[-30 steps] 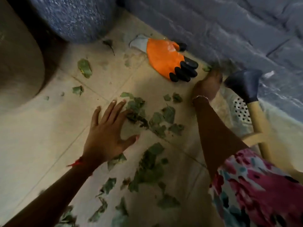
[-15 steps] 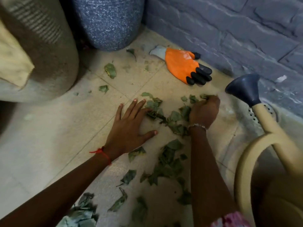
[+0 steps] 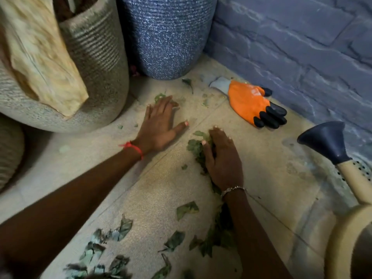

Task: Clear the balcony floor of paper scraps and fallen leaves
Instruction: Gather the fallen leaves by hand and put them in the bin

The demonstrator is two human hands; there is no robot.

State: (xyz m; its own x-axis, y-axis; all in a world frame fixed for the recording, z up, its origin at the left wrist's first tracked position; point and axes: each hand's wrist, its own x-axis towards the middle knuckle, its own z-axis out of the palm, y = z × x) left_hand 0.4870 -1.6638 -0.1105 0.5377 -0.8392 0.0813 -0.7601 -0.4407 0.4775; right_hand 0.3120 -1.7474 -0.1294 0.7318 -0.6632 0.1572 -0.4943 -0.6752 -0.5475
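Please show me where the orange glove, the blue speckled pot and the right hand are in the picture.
orange glove point(image 3: 246, 100): head view, on the orange palm part.
blue speckled pot point(image 3: 167, 37): head view, on its side wall.
right hand point(image 3: 223, 160): head view, on the back of the hand.

Blue-grey brick wall point(image 3: 291, 47), beige tiled floor point(image 3: 261, 168)

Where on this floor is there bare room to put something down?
Bare tile lies between the right hand and the watering can spout, below the orange glove. Another mostly bare strip lies left of the left hand and forearm, below the beige pot. Crowded: leaves under the right hand and scattered along the bottom edge.
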